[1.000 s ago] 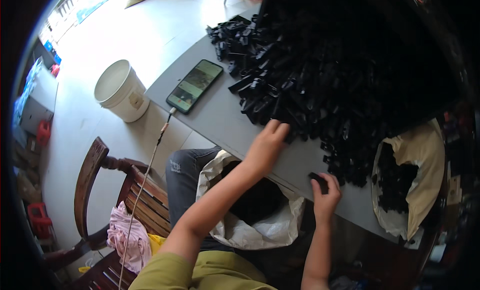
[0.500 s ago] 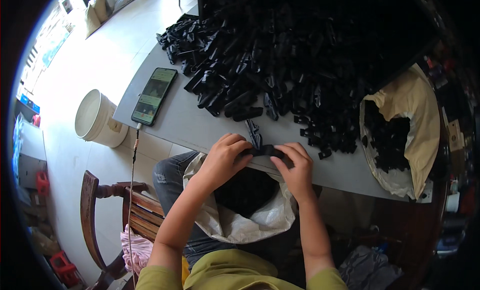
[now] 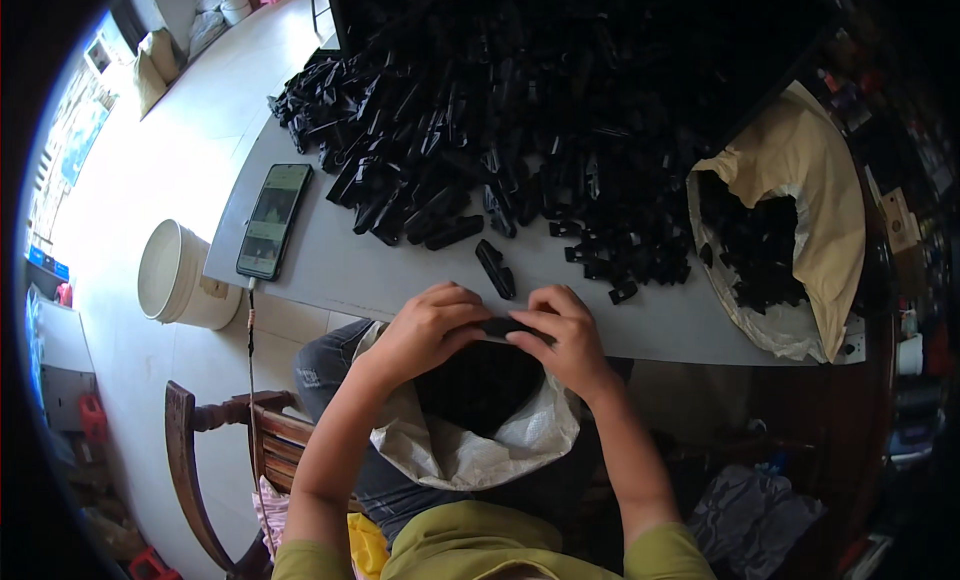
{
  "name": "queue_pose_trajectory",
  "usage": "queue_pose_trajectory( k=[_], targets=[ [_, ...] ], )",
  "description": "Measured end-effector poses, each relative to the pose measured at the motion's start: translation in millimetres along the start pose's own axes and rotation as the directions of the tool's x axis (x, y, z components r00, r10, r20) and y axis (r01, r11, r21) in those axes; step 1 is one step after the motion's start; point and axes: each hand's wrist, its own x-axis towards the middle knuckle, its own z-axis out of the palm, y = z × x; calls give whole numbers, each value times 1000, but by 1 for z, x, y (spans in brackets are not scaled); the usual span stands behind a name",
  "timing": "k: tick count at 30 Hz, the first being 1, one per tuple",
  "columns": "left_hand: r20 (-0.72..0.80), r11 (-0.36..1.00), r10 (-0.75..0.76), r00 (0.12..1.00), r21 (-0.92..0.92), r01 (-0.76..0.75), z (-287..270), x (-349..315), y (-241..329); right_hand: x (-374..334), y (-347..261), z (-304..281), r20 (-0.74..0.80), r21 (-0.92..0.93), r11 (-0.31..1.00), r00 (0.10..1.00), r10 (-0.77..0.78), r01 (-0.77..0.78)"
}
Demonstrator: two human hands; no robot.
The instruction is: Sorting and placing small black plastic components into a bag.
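Note:
Between my two hands, over the table's near edge, is a dark elongated black plastic part (image 3: 497,328). My left hand (image 3: 432,325) is closed on one end, thumb and fingers pinching it. The other end is gripped by my right hand (image 3: 562,335), its thumb pressed along the part. Fingers cover much of it. Just beyond lies a single long black plastic piece (image 3: 495,270). Below my hands an open white woven sack (image 3: 455,460) rests on my lap, with dark contents too dim to make out.
A big heap of black plastic pieces (image 3: 430,130) covers the far table, with smaller black parts (image 3: 640,250) at its right. A beige sack (image 3: 835,240) of black parts stands right. At left are a phone (image 3: 272,220) with a cable, a white bucket (image 3: 175,275) and a wooden chair (image 3: 185,460).
My hands have come closer together around the black part. The single long piece now lies apart from them on the table. The whole view has shifted a little.

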Motion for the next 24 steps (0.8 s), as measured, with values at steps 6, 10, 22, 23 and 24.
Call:
queue_pose_trajectory(
  k=[6, 10, 22, 23, 24],
  targets=[
    [-91, 979, -109, 990, 161, 123, 0, 18, 13, -36, 19, -44, -409, -394, 868, 904, 127, -301],
    [-113, 942, -172, 979, 271, 197, 8, 31, 17, -36, 27, -44, -286, -522, 827, 956, 61, -209],
    [-150, 992, -90, 985, 69, 101, 19, 11, 7, -20, 3, -16, -118, 746, 555, 747, 655, -369],
    [-132, 991, -108, 985, 58, 117, 19, 13, 8, -16, -1, -14, -40, 831, 453, 777, 628, -323],
    [-114, 990, -126, 986, 48, 132, 20, 14, 9, -15, -2, -11, -43, 831, 453, 774, 631, -323]
  ],
)
